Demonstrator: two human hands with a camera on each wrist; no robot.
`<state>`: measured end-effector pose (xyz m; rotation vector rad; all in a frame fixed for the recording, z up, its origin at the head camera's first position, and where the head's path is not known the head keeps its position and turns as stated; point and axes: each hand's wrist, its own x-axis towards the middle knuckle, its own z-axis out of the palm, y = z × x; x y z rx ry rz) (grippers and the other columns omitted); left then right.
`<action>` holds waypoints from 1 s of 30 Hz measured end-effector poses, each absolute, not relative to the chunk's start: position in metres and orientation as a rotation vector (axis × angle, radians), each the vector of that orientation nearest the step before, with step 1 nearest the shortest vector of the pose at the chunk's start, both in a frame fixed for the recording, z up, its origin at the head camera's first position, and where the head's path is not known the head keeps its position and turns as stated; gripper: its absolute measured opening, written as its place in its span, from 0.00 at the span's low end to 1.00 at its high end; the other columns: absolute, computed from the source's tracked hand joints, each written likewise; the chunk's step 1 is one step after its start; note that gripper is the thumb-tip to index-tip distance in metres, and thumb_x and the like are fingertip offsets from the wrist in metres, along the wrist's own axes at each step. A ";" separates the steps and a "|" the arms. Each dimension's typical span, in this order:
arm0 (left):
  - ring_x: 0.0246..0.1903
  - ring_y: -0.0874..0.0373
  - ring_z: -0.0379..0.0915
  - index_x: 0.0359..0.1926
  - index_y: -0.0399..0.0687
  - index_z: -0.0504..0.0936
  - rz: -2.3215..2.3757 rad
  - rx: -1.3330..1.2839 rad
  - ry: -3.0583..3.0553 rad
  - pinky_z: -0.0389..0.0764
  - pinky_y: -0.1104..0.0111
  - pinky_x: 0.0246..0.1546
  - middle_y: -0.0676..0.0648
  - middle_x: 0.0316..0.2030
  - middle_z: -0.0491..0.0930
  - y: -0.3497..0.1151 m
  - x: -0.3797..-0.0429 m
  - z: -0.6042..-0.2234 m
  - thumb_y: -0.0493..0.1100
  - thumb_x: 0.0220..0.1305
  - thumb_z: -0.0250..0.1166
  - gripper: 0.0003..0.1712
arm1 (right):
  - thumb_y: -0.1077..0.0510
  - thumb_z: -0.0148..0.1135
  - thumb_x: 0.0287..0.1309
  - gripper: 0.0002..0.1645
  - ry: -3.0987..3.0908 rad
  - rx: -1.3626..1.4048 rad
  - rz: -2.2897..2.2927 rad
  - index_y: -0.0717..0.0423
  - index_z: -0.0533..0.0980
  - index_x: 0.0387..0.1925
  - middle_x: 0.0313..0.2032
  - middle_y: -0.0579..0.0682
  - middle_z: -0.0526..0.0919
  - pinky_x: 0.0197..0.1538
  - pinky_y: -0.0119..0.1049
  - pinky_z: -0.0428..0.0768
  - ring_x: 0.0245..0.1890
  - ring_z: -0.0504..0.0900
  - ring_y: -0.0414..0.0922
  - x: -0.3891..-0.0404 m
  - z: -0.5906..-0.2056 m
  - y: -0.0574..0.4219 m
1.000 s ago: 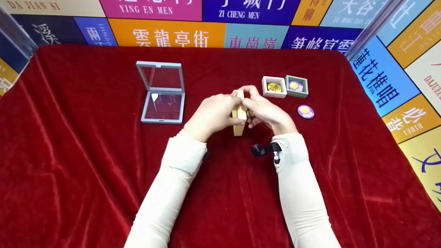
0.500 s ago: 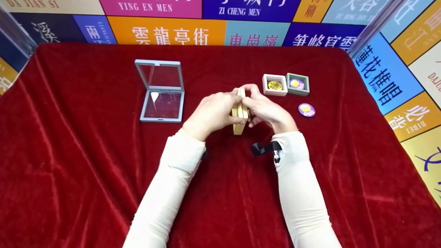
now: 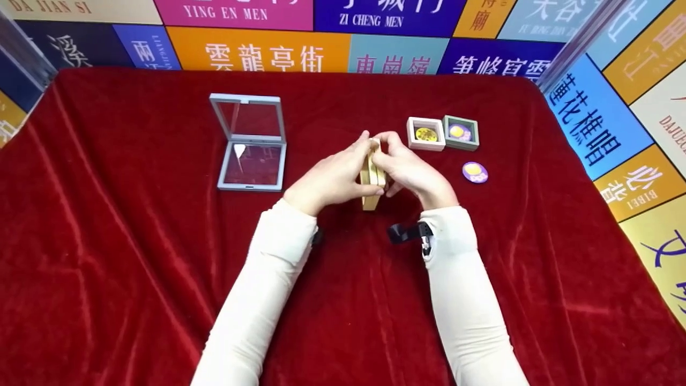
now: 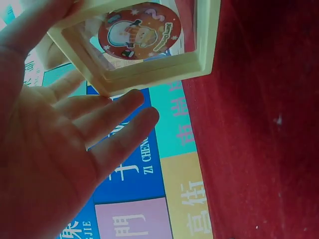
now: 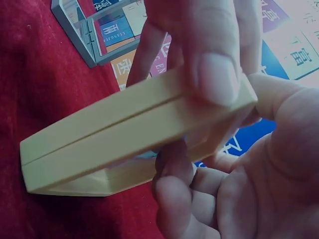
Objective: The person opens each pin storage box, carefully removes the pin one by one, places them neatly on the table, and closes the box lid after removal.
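Observation:
A cream-yellow display frame (image 3: 370,187) stands on edge between both hands in the head view. Through its clear window shows a round red badge (image 4: 139,31) with a snowman picture. My right hand (image 3: 410,166) grips the frame, its thumb at the top and curled fingers (image 5: 174,181) against the window side. The left hand (image 3: 335,174) has its thumb pressed on the frame's edge, nail showing in the right wrist view. In the left wrist view the other left fingers (image 4: 132,99) are straight and spread beside the frame. A seam runs along the frame's edge.
An open grey-blue display frame (image 3: 251,188) lies at the left. At the right stand a white framed badge (image 3: 426,147) and a green framed badge (image 3: 461,143), with a loose purple badge (image 3: 475,172) nearer. Red velvet (image 3: 343,321) covers the table; lettered panels (image 3: 262,51) border it.
My left fingers have come off the frame's top edge and straightened upward, while the thumb stays on the edge. The right hand keeps its grip and the frame has barely moved.

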<state>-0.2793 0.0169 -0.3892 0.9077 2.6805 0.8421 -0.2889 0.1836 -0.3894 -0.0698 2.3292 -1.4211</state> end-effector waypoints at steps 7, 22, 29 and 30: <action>0.73 0.52 0.49 0.73 0.45 0.52 0.740 0.939 2.702 0.60 0.59 0.70 0.42 0.74 0.48 0.020 -0.280 -0.388 0.55 0.58 0.66 0.49 | 0.54 0.44 0.64 0.27 2.511 -0.094 -1.274 0.50 0.55 0.63 0.49 0.60 0.76 0.21 0.37 0.78 0.23 0.77 0.44 -0.285 -0.386 0.178; 0.69 0.51 0.59 0.73 0.48 0.54 0.697 0.913 2.736 0.66 0.57 0.66 0.43 0.74 0.52 0.017 -0.281 -0.387 0.57 0.56 0.67 0.50 | 0.53 0.42 0.65 0.23 2.559 -0.126 -1.233 0.51 0.67 0.60 0.30 0.52 0.76 0.19 0.33 0.74 0.18 0.73 0.40 -0.287 -0.381 0.200; 0.70 0.53 0.58 0.73 0.48 0.54 0.656 0.889 2.741 0.66 0.58 0.66 0.44 0.74 0.51 0.016 -0.281 -0.385 0.59 0.55 0.67 0.51 | 0.59 0.44 0.60 0.28 2.571 -0.090 -1.208 0.59 0.66 0.62 0.20 0.44 0.73 0.19 0.31 0.73 0.14 0.71 0.37 -0.289 -0.380 0.215; 0.70 0.53 0.58 0.73 0.48 0.54 0.656 0.890 2.740 0.66 0.58 0.66 0.44 0.74 0.51 0.016 -0.281 -0.385 0.60 0.55 0.67 0.51 | 0.60 0.44 0.60 0.28 2.565 -0.080 -1.206 0.60 0.66 0.63 0.19 0.44 0.72 0.19 0.31 0.73 0.14 0.71 0.37 -0.290 -0.380 0.217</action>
